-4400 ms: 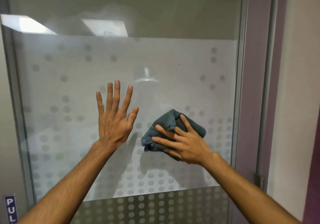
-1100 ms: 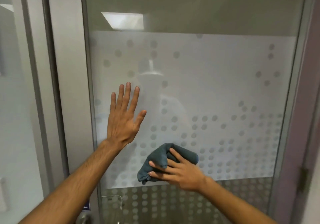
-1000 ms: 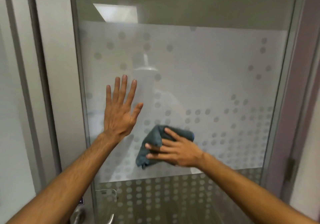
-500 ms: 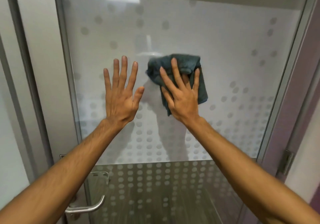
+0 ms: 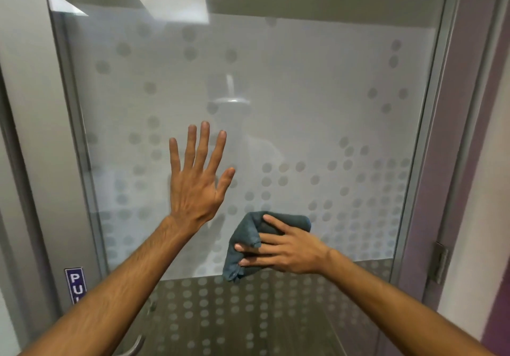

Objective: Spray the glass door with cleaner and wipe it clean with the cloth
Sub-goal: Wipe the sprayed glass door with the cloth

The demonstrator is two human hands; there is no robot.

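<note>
The glass door fills the view, with a frosted band of grey dots across its middle. My left hand lies flat against the glass, fingers spread and pointing up, holding nothing. My right hand presses a crumpled dark grey cloth against the glass near the lower edge of the frosted band, fingers pointing left. The cloth's left part hangs below my fingers. No spray bottle is in view.
A grey metal frame borders the door on the left, with a blue "PULL" sign and a metal handle low down. On the right are the door's frame, a hinge and a purple wall.
My right hand has swept the cloth down from beside my left hand's fingertips to the bottom of the frosted band, turning sideways. My left hand stays flat on the glass.
</note>
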